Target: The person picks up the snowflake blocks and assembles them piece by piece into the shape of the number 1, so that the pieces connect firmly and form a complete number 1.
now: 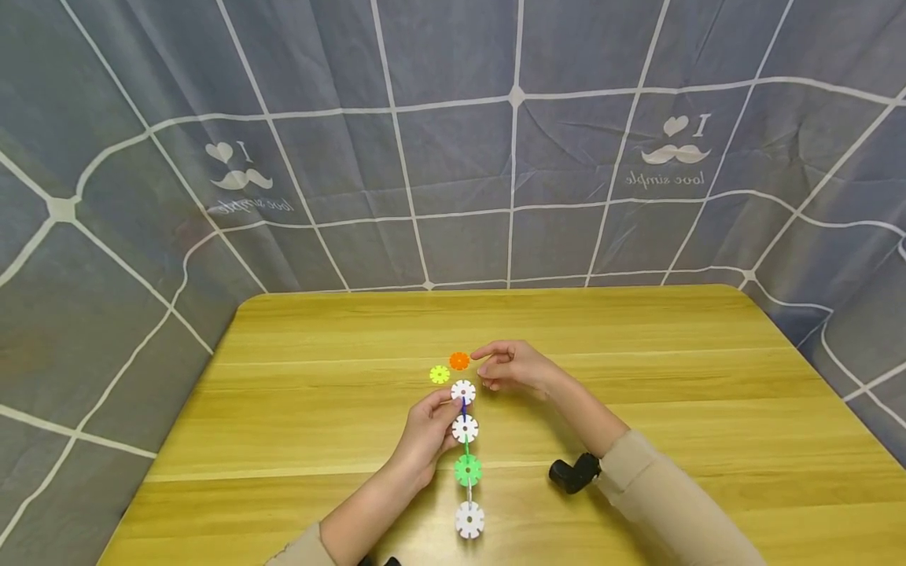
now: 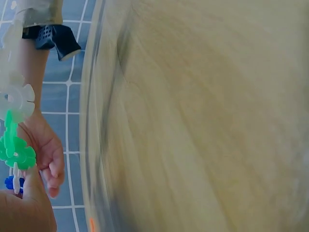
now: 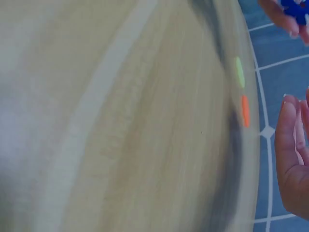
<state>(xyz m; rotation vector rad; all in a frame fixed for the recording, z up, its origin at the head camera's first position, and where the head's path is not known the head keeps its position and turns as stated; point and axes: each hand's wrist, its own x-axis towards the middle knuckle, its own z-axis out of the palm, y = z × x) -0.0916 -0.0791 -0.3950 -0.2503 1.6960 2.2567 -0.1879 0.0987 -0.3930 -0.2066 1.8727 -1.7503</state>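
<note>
In the head view a chain of notched snowflake discs runs toward the person: white discs (image 1: pixel 469 520), a green disc (image 1: pixel 468 470) and thin edge-on pieces between them. My left hand (image 1: pixel 421 436) pinches the chain near its far end, by the edge-on blue disc (image 3: pixel 296 10); its grip is partly hidden behind the discs. To the right of the far white disc (image 1: pixel 463 392) is my right hand (image 1: pixel 515 367), fingers loosely bent with nothing visible in them. Its index fingertip is close to a loose orange disc (image 1: pixel 459 361); whether they touch I cannot tell.
A loose yellow disc (image 1: pixel 440 374) lies on the wooden table (image 1: pixel 318 409), just left of the orange one. A black device (image 1: pixel 575 473) sits at the right wrist by the beige sleeve (image 1: pixel 665 495). A grey curtain (image 1: pixel 460 157) with white lines hangs behind the table.
</note>
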